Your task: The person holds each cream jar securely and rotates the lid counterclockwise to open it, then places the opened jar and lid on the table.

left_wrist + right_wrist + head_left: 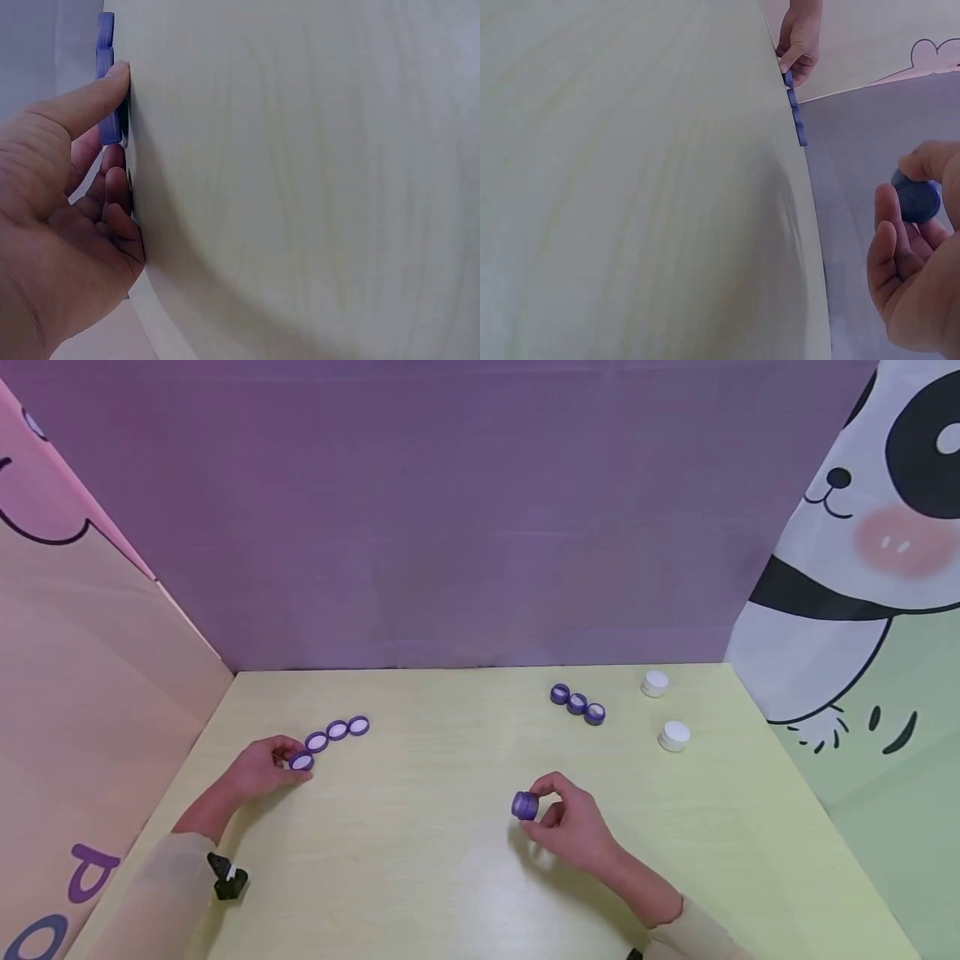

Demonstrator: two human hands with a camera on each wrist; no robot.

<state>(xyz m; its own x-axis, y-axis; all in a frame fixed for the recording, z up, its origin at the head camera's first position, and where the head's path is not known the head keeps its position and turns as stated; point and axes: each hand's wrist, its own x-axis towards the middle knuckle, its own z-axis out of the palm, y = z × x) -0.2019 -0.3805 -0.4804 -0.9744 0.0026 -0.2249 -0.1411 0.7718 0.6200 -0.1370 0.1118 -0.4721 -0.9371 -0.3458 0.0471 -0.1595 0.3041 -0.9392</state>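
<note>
My left hand (262, 767) pinches a purple lid (302, 762) with a white inside, thumb on one side and fingers on the other. This lid is at the near end of a slanting row of several matching lids (337, 730) on the table. In the left wrist view the thumb of the left hand (67, 187) overlaps part of the purple lid (110, 129). Held up over the middle of the table, a small purple jar (525, 806) is between the thumb and fingers of my right hand (573, 827). The right wrist view shows the jar (917, 199) raised above the tabletop.
Three small purple jars (577, 703) stand in a diagonal row towards the back right of the table (420, 860). Two white round containers (674, 736) stand to their right. A purple wall panel (465, 527) rises behind the table, with printed panels at both sides.
</note>
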